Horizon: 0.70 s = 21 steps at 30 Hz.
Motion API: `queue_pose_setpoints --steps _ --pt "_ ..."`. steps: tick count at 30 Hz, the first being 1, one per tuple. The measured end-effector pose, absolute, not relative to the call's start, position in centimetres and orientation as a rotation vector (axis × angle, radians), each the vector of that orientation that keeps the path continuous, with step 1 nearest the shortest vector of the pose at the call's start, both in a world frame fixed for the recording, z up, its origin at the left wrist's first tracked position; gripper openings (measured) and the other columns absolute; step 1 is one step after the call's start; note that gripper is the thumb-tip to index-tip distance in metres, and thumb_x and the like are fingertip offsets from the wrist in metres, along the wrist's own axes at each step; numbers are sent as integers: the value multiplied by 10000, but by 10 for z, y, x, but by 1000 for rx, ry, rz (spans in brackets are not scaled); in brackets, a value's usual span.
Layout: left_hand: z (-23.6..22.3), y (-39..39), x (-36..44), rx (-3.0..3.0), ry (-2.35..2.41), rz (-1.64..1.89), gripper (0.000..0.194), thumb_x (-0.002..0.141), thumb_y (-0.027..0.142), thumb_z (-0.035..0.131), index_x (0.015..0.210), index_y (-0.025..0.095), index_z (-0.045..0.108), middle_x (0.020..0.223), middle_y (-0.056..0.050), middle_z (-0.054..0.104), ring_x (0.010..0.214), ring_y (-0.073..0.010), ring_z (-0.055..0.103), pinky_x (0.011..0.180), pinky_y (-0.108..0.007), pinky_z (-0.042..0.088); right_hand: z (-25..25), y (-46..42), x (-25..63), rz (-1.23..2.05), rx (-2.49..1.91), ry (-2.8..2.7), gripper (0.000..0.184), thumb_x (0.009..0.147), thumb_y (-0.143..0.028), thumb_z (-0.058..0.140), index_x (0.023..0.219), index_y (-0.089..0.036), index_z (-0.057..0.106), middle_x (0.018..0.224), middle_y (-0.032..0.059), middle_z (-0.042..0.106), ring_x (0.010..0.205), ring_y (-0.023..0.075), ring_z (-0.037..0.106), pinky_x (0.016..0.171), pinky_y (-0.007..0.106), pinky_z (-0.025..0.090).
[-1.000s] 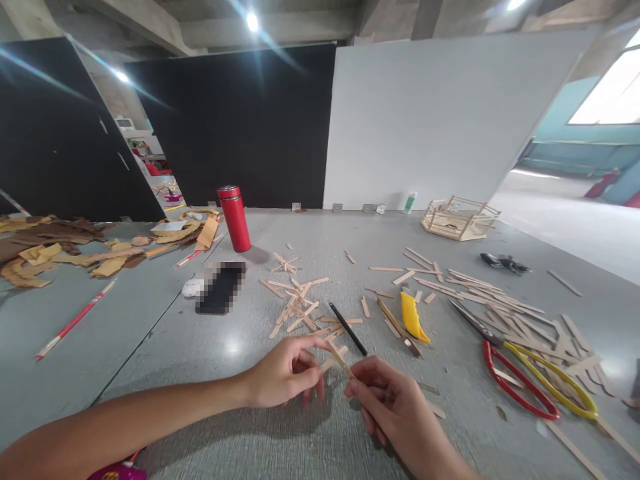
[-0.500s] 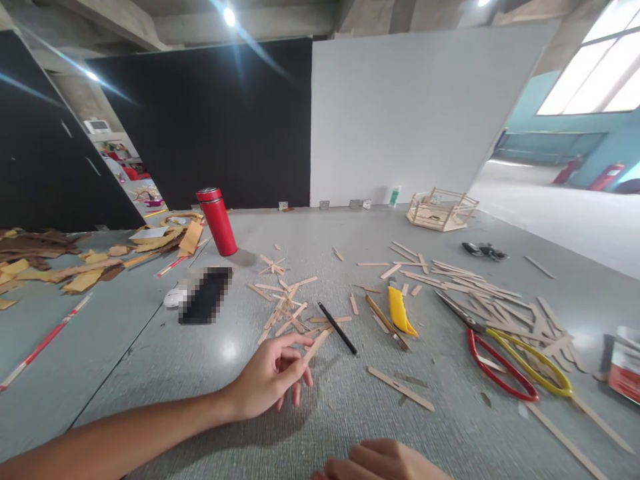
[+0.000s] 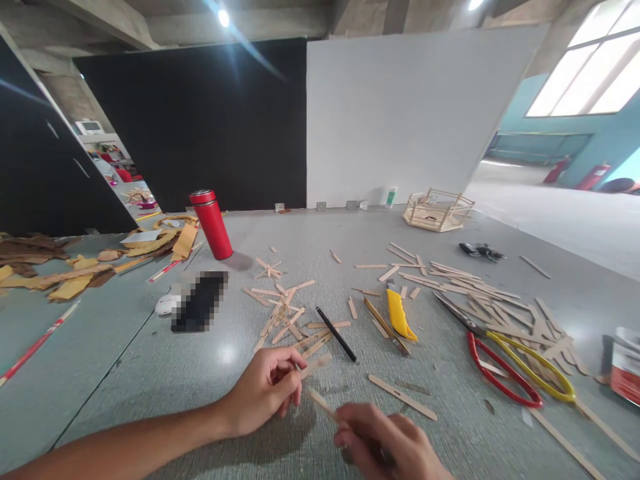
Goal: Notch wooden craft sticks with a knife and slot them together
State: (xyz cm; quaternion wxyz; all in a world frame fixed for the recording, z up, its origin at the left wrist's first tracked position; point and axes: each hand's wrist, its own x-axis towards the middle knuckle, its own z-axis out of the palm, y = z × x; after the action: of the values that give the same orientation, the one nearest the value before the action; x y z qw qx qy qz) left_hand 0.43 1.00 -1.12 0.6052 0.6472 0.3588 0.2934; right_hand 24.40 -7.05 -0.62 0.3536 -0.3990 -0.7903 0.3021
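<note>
My left hand [image 3: 265, 390] pinches a short wooden craft stick [image 3: 318, 365] between thumb and fingers, its free end pointing up to the right. Lower down, my right hand [image 3: 387, 440] grips a second craft stick [image 3: 321, 403] whose tip points at the left hand. A small gap separates the two sticks. Just beyond the hands lie a black pen [image 3: 336, 333] and a loose heap of stick pieces [image 3: 283, 313]. One notched stick [image 3: 403, 397] lies flat to the right. My right hand's lower fingers are partly hidden.
A yellow utility knife [image 3: 399, 312] and red-and-yellow-handled scissors [image 3: 505, 363] lie to the right, beside many scattered sticks [image 3: 530, 327]. Farther back stand a hexagonal stick frame [image 3: 437, 212] and a red flask [image 3: 213, 227]. A blurred dark phone-like object [image 3: 200, 301] lies left.
My right hand has risen from the bottom edge, and the craft stick in it now shows. My left hand has shifted slightly down and left, its stick now tilted flatter.
</note>
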Motion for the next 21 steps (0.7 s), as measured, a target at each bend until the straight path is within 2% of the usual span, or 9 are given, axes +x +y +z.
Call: queue_pose_setpoints --steps 3,7,21 --pt "-7 9 4 1509 818 655 241 1001 377 541 998 139 578 688 3 637 450 -63 485 466 -182 401 -2 -60 243 1169 -1221 -1632 360 1085 -518 367 1152 -205 532 728 -16 634 437 62 432 416 183 354" --pt "-2 8 3 1535 808 629 242 1003 381 546 988 141 575 729 -14 649 467 -61 479 465 -177 373 11 -47 243 1325 -1247 -1364 415 1017 -617 484 1072 -205 496 633 -90 472 453 57 307 412 186 236" --pt "1 5 6 1586 829 621 206 972 318 571 1024 133 644 730 -26 662 518 -81 447 496 -186 365 6 -47 244 1412 -1255 -1405 459 1013 -647 460 1125 -203 468 696 -59 589 418 47 360 412 189 292"
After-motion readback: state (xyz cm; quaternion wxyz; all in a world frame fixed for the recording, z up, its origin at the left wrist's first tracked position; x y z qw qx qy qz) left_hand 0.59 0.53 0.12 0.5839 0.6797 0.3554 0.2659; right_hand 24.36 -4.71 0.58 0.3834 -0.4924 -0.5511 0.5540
